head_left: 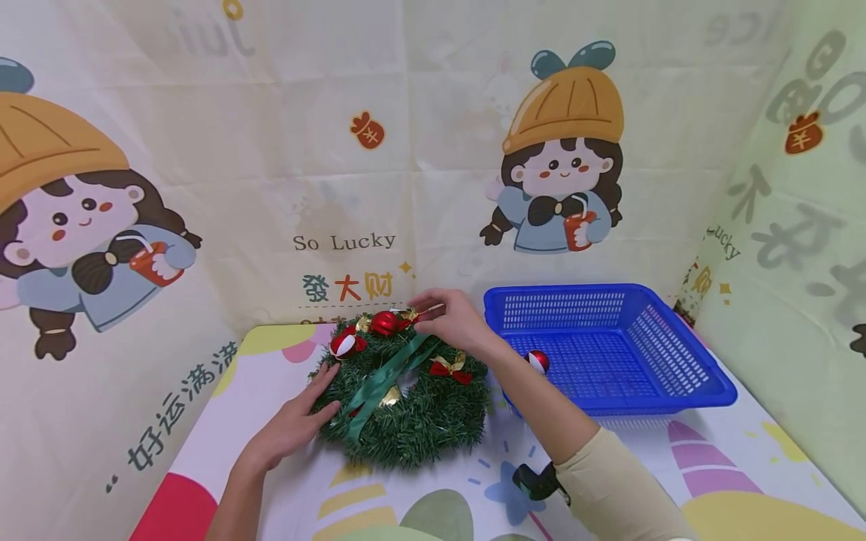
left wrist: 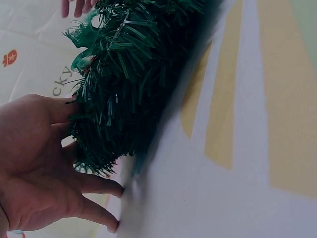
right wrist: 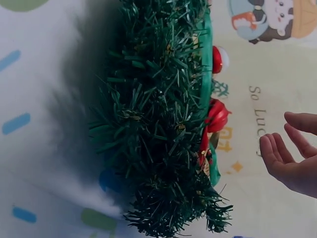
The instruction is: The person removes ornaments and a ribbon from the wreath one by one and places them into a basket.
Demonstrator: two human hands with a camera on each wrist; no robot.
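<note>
A green Christmas wreath (head_left: 433, 428) lies on the table, with a green ribbon (head_left: 379, 383) across its middle. Red balls, among them a shiny one (head_left: 386, 323) and a red-and-white one (head_left: 345, 344), sit along its far side, and a red and gold bow (head_left: 452, 370) at its right. My left hand (head_left: 294, 421) rests against the wreath's left edge, fingers spread; the left wrist view shows its fingers (left wrist: 101, 186) beside the greenery. Above the far right part hovers my right hand (head_left: 453, 319). In the right wrist view that hand (right wrist: 294, 153) is loosely bent, apart from the wreath, holding nothing visible.
A blue plastic basket (head_left: 704, 391) stands right of the wreath, with a red-and-white ball (head_left: 538, 361) inside it near the left wall. A black object (head_left: 537, 481) shows beside the right sleeve. Printed cloth walls (head_left: 440, 150) close off the back and sides.
</note>
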